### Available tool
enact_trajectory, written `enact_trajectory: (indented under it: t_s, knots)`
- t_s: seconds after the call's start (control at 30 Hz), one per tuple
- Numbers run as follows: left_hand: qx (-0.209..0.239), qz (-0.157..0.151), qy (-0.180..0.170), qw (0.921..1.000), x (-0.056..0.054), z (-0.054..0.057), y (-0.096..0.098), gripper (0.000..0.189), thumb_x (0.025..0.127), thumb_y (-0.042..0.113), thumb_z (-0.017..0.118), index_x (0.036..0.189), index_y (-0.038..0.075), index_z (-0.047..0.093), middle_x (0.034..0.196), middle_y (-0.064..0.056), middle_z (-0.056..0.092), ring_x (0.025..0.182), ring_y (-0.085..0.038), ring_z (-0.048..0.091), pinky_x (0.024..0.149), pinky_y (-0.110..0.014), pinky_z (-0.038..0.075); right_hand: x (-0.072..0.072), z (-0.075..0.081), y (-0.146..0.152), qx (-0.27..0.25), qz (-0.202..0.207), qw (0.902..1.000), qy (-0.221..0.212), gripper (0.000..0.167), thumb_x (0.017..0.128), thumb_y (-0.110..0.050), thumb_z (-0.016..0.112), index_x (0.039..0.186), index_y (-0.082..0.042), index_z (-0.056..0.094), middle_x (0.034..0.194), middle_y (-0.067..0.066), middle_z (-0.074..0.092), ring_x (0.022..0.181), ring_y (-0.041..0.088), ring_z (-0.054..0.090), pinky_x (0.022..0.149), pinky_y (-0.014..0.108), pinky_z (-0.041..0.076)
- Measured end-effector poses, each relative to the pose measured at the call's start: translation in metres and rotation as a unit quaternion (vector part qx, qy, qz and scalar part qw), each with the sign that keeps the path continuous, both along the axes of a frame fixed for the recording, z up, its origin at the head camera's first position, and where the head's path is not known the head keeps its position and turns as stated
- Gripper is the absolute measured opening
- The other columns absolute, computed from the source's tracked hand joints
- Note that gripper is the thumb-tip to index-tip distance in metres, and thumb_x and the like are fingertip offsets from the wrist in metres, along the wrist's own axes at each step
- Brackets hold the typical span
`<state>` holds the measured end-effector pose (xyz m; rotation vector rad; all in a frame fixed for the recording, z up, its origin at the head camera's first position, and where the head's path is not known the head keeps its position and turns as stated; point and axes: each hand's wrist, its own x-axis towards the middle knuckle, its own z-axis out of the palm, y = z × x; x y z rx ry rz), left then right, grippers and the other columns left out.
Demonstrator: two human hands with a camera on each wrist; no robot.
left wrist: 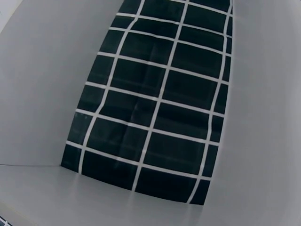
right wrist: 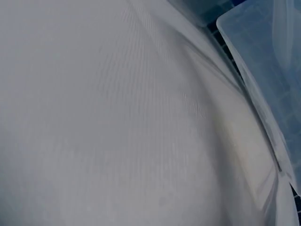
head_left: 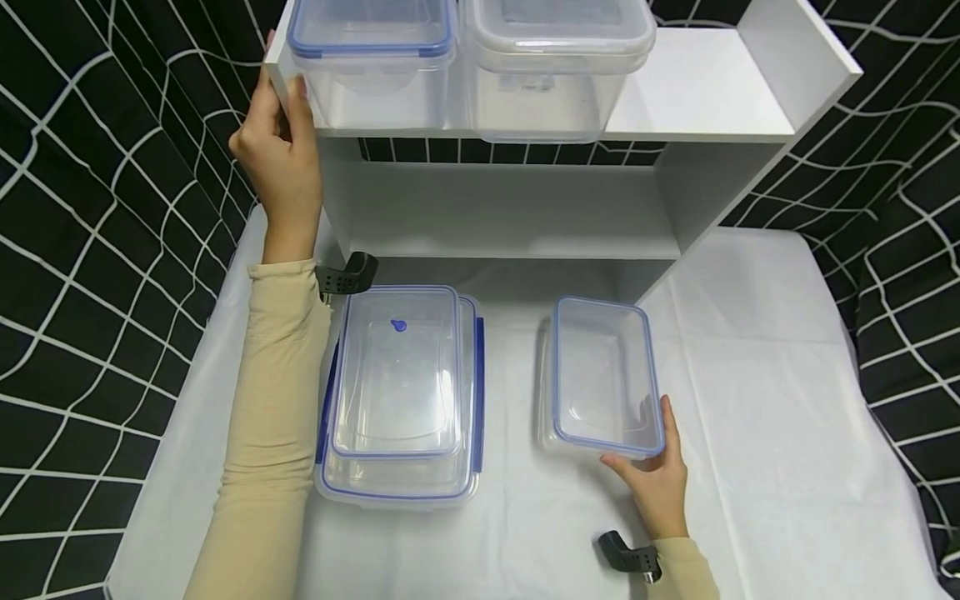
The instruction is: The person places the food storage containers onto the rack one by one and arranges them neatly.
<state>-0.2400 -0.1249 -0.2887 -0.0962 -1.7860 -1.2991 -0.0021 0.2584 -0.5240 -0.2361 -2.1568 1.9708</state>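
High on the left, my left hand (head_left: 281, 158) grips the left side panel of a white shelf unit (head_left: 517, 212), with fingers on both sides of its edge. Grey-white panels (left wrist: 263, 113) of that unit fill much of the left wrist view. My right hand (head_left: 660, 479) holds a clear plastic food container (head_left: 607, 375) with a blue-edged lid at its near right corner. The thumb lies along the near side and fingers along the right side. The container appears slightly tilted over the white cloth (head_left: 780, 417). The right wrist view shows cloth, without the hand.
Two lidded containers, one blue-rimmed (head_left: 375, 83) and one clear-lidded (head_left: 551, 92), stand on the upper shelf. On the cloth at left, a smaller container (head_left: 397, 375) sits on a larger one (head_left: 397, 479) with blue side clips. Black cloth with white grid lines (head_left: 97, 292) surrounds the area.
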Motion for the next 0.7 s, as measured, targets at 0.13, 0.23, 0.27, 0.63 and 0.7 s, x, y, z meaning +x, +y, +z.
enact_trajectory:
  t_s: [0.13,0.23,0.27,0.63,0.7]
  knots:
    - [0.007,-0.005,-0.002,1.0000,0.000,-0.001,0.001,0.036,0.095,0.012,0.057,0.128,-0.002,0.056,0.117,-0.008,0.065,0.105,-0.005,0.060,0.089,-0.021,0.048,0.002,0.001,-0.004,-0.015,0.004,0.9998,0.015,0.111,0.065,0.026,0.068,0.153,-0.012,0.013,0.156,0.018,0.009,0.139,0.037,0.019,0.101,0.015,0.034]
    - [0.007,-0.005,-0.003,1.0000,0.000,-0.001,0.001,0.036,0.095,0.012,0.057,0.128,-0.001,0.056,0.118,-0.008,0.064,0.105,-0.005,0.060,0.089,-0.021,0.048,0.003,-0.002,-0.006,0.004,0.010,0.9999,0.003,0.112,0.065,0.024,0.070,0.153,-0.016,0.013,0.156,0.017,0.009,0.139,0.040,0.018,0.101,0.015,0.033]
    - [0.007,-0.005,-0.004,1.0000,0.000,-0.001,0.001,0.036,0.095,0.011,0.057,0.128,-0.001,0.056,0.118,-0.008,0.064,0.105,-0.005,0.060,0.089,-0.021,0.048,0.004,-0.003,-0.007,0.012,0.012,0.9998,-0.003,0.113,0.065,0.022,0.072,0.153,-0.017,0.013,0.156,0.017,0.009,0.138,0.041,0.018,0.101,0.014,0.033]
    - [0.013,-0.009,0.006,0.9999,0.000,0.001,0.001,0.034,0.094,0.009,0.056,0.127,-0.002,0.057,0.114,-0.008,0.066,0.101,-0.005,0.062,0.088,-0.021,0.049,-0.004,-0.016,-0.018,0.020,0.060,0.9965,-0.055,0.135,0.063,0.014,0.079,0.150,-0.026,-0.016,0.157,0.006,-0.015,0.143,0.029,-0.004,0.109,0.013,0.017]
    - [0.012,-0.004,0.002,0.9999,0.000,0.000,0.002,0.034,0.095,0.010,0.056,0.127,-0.001,0.058,0.113,-0.007,0.067,0.097,-0.004,0.064,0.085,-0.020,0.050,-0.005,-0.018,-0.017,0.041,0.048,0.9959,-0.064,0.137,0.061,0.013,0.081,0.150,-0.027,-0.015,0.157,0.003,-0.015,0.143,0.026,-0.004,0.110,0.015,0.016]
